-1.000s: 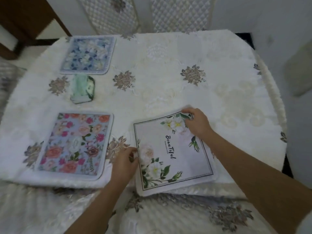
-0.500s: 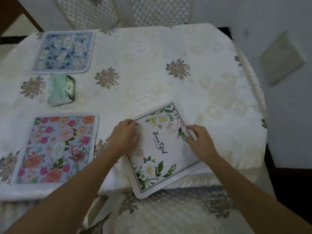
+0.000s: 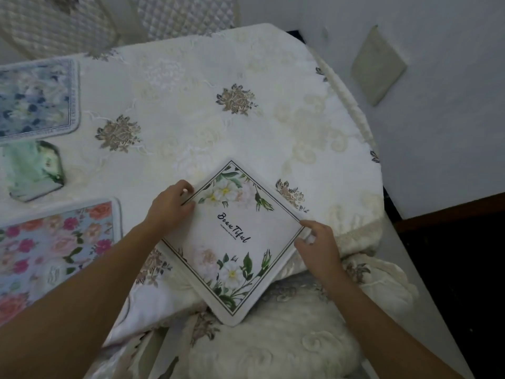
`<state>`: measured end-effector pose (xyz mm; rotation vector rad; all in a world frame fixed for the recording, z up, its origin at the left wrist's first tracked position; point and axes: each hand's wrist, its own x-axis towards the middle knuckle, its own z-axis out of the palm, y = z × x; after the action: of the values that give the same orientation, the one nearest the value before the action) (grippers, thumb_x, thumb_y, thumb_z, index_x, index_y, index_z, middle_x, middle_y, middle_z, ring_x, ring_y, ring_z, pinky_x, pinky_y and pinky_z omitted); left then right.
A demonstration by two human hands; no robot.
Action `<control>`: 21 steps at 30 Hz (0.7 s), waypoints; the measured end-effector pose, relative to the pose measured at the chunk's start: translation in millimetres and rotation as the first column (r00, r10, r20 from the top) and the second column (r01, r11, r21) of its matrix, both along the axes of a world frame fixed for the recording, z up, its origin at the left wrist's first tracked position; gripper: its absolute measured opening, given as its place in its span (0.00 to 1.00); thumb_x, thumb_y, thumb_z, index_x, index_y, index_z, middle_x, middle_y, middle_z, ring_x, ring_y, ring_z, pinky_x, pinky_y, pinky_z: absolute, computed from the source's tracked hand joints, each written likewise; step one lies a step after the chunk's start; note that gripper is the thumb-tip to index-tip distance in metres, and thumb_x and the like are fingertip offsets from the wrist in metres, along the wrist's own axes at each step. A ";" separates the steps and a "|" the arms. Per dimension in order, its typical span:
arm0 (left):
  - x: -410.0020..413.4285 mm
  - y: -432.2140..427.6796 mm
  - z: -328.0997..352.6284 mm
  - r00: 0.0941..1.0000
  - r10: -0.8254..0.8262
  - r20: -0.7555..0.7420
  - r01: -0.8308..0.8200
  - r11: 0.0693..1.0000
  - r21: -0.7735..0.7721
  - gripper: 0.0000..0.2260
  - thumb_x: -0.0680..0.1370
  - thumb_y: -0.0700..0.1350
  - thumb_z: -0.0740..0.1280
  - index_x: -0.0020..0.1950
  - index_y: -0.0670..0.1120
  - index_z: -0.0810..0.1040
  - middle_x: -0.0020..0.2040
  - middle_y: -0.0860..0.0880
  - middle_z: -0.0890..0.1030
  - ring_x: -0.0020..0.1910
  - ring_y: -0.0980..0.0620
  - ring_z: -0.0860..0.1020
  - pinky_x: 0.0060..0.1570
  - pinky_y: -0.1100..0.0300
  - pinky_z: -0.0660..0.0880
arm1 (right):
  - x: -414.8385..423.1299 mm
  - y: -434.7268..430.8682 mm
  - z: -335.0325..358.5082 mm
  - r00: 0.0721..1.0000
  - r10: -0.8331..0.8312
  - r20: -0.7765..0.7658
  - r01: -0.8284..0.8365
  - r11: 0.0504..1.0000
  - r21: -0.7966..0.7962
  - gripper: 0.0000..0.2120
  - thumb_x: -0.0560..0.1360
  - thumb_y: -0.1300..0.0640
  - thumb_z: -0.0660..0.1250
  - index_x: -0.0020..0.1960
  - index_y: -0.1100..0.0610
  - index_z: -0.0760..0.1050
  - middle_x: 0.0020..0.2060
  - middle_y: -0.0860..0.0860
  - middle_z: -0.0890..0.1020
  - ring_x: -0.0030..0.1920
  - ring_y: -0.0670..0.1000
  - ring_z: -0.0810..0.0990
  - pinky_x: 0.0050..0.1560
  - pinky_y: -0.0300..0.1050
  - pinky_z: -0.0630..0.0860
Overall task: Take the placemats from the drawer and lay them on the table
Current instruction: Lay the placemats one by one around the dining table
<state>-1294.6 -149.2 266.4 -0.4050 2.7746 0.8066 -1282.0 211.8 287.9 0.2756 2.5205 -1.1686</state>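
Fingers of the left hand (image 3: 170,206) curl over the white placemat's (image 3: 235,239) left corner, and the right hand (image 3: 318,246) pinches its right corner. It lies diamond-wise on the counter (image 3: 218,127), near corner overhanging the edge.

single view: head-worn wide-angle camera, looking forward and steeply down. close over the tabletop (image 3: 246,64) near edge, both forearms entering from below.
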 end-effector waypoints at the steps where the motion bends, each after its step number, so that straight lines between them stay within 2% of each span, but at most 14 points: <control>1: 5.8 -1.9 0.6 1.000 0.025 0.006 -0.025 0.999 0.043 0.08 0.79 0.44 0.68 0.56 0.50 0.74 0.53 0.47 0.76 0.47 0.45 0.75 0.44 0.54 0.68 | -0.6 -0.1 -1.0 1.000 0.008 0.001 -0.008 1.000 -0.018 0.20 0.74 0.60 0.69 0.66 0.52 0.75 0.62 0.52 0.70 0.58 0.50 0.74 0.60 0.44 0.73; 5: 35.2 0.0 8.1 0.962 0.267 -0.054 -0.253 0.950 0.182 0.05 0.78 0.41 0.69 0.52 0.47 0.76 0.48 0.48 0.77 0.43 0.48 0.74 0.39 0.56 0.67 | -5.7 -2.4 -5.1 0.998 0.067 0.008 -0.066 0.993 -0.099 0.19 0.75 0.59 0.69 0.65 0.50 0.75 0.63 0.52 0.74 0.59 0.47 0.74 0.55 0.42 0.72; 8: 62.8 9.4 13.6 0.862 0.506 -0.041 -0.469 0.825 0.316 0.05 0.78 0.41 0.68 0.53 0.47 0.77 0.47 0.50 0.77 0.44 0.50 0.75 0.40 0.58 0.67 | -10.6 -13.8 -5.1 0.987 0.133 0.087 -0.115 0.976 -0.186 0.20 0.76 0.61 0.68 0.67 0.50 0.73 0.61 0.50 0.77 0.58 0.48 0.77 0.50 0.37 0.74; 10: 80.6 19.2 15.3 0.805 0.593 -0.026 -0.543 0.754 0.370 0.05 0.78 0.42 0.68 0.53 0.48 0.77 0.45 0.50 0.78 0.41 0.52 0.75 0.37 0.59 0.69 | -13.8 -25.1 -5.4 0.982 0.177 0.064 -0.165 0.973 -0.164 0.21 0.75 0.60 0.69 0.67 0.51 0.73 0.60 0.50 0.77 0.55 0.48 0.77 0.47 0.35 0.73; 13: 102.6 34.0 11.8 0.754 0.656 0.018 -0.605 0.684 0.408 0.05 0.78 0.43 0.68 0.54 0.48 0.77 0.44 0.47 0.78 0.39 0.51 0.75 0.35 0.58 0.69 | -22.3 -33.7 -8.8 0.983 0.181 0.006 -0.180 0.978 -0.103 0.21 0.74 0.61 0.70 0.66 0.51 0.75 0.50 0.48 0.80 0.46 0.45 0.79 0.45 0.37 0.76; 16: 113.7 48.1 7.5 0.696 0.718 0.032 -0.657 0.618 0.431 0.07 0.77 0.43 0.69 0.55 0.49 0.78 0.50 0.46 0.79 0.46 0.49 0.77 0.41 0.57 0.71 | -34.0 -30.6 -10.9 0.977 0.211 0.016 -0.209 0.973 -0.100 0.22 0.73 0.63 0.69 0.65 0.50 0.75 0.48 0.48 0.82 0.46 0.48 0.81 0.50 0.50 0.81; 17: 113.8 53.3 7.5 0.668 0.743 0.040 -0.676 0.584 0.449 0.08 0.77 0.43 0.70 0.55 0.49 0.78 0.52 0.46 0.78 0.49 0.48 0.77 0.43 0.57 0.71 | -38.1 -28.5 -10.5 0.971 0.238 0.005 -0.237 0.968 -0.082 0.22 0.73 0.64 0.68 0.65 0.49 0.75 0.48 0.49 0.82 0.45 0.49 0.81 0.50 0.50 0.81; 19: 109.2 65.3 11.6 0.616 0.786 0.058 -0.704 0.516 0.488 0.08 0.77 0.42 0.70 0.56 0.49 0.79 0.53 0.46 0.77 0.51 0.47 0.76 0.43 0.58 0.72 | -48.6 -23.3 -8.5 0.962 0.272 -0.032 -0.273 0.961 -0.042 0.22 0.74 0.66 0.66 0.65 0.49 0.75 0.41 0.48 0.80 0.37 0.47 0.78 0.39 0.38 0.78; 21: 100.0 76.8 17.9 0.622 0.783 0.011 -0.679 0.532 0.507 0.09 0.77 0.41 0.69 0.56 0.48 0.79 0.52 0.46 0.78 0.46 0.50 0.76 0.40 0.63 0.72 | -63.1 -18.3 -2.1 0.958 0.273 -0.081 -0.275 0.962 -0.003 0.23 0.75 0.68 0.64 0.65 0.48 0.75 0.36 0.47 0.76 0.32 0.45 0.72 0.30 0.30 0.69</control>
<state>-1194.5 -72.4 284.3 -1.5356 2.3633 1.7538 -1345.1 193.5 285.8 -0.1248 2.5156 -1.1042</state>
